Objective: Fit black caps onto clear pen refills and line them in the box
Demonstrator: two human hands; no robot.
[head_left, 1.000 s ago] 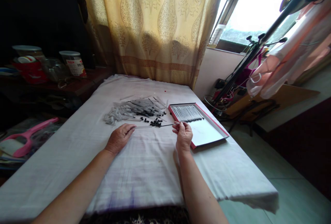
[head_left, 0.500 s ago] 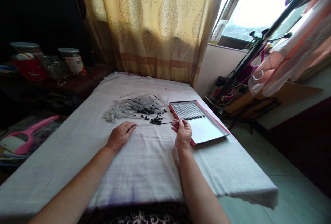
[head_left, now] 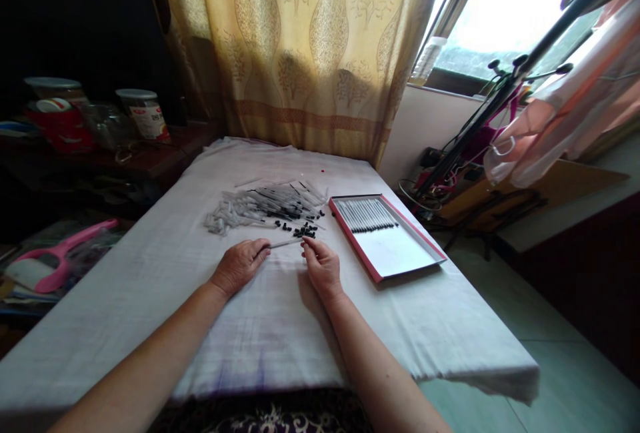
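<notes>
My left hand (head_left: pixel 241 265) rests on the white cloth and pinches one end of a thin clear pen tube (head_left: pixel 284 244). My right hand (head_left: pixel 321 265) is closed at the tube's other end, fingertips touching it beside a scatter of small black caps (head_left: pixel 301 230). Just beyond lies a heap of clear tubes and black refills (head_left: pixel 263 207). To the right sits a red-rimmed tray (head_left: pixel 395 255) with a row of finished pens (head_left: pixel 369 214) at its far end.
The white cloth-covered table (head_left: pixel 280 333) drops off at the right edge to a tiled floor. A yellow curtain (head_left: pixel 300 46) hangs behind. Jars (head_left: pixel 143 113) and a pink tool (head_left: pixel 60 256) lie at the left. A stand with cloth (head_left: pixel 505 93) is at the right.
My right hand has moved left, from beside the tray to the end of the tube held by my left hand. The dark refill it held out to the side is no longer visible separately.
</notes>
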